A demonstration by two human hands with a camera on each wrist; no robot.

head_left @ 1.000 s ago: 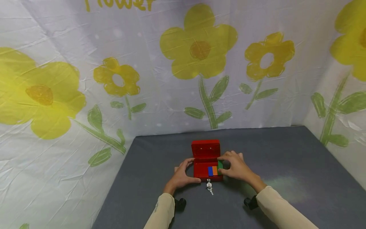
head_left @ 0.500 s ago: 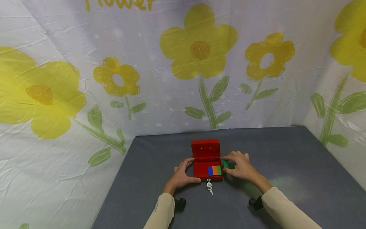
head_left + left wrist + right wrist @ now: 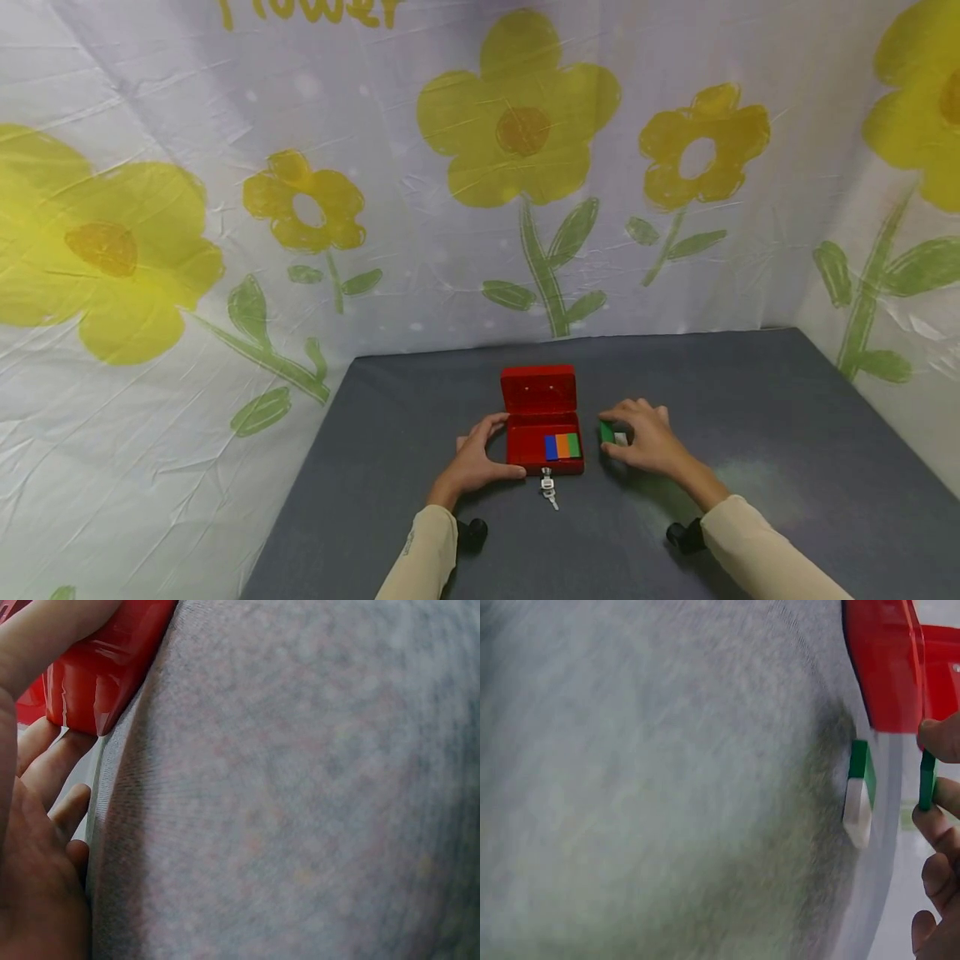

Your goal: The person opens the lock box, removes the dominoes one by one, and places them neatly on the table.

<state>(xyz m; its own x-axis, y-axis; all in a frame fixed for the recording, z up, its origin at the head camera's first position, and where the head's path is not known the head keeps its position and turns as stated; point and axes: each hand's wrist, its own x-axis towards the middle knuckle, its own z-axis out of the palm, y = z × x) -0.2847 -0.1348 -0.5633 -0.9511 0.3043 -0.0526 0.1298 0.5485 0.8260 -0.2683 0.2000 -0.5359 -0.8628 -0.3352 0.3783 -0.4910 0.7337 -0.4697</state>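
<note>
A small red cash box [image 3: 525, 437] stands on the table with its lid [image 3: 538, 389] raised and a bunch of keys [image 3: 548, 490] hanging from the front lock. Blue [image 3: 551, 447], orange [image 3: 562, 447] and green [image 3: 573, 445] blocks lie side by side in its right part. My left hand [image 3: 474, 467] grips the box across its left end, thumb at the front and fingers at the back. Just right of the box, my right hand [image 3: 647, 439] pinches a flat green block [image 3: 927, 780] between thumb and fingertips.
On the table [image 3: 375, 517] near the right hand lie another green block [image 3: 861, 759] and a white block [image 3: 857, 814], end to end in the right wrist view. A flower-printed cloth [image 3: 420, 275] hangs behind the table.
My right hand has moved right, away from the box's right end, with a green block in its fingers. The green block inside the box now shows fully. My left hand stays put.
</note>
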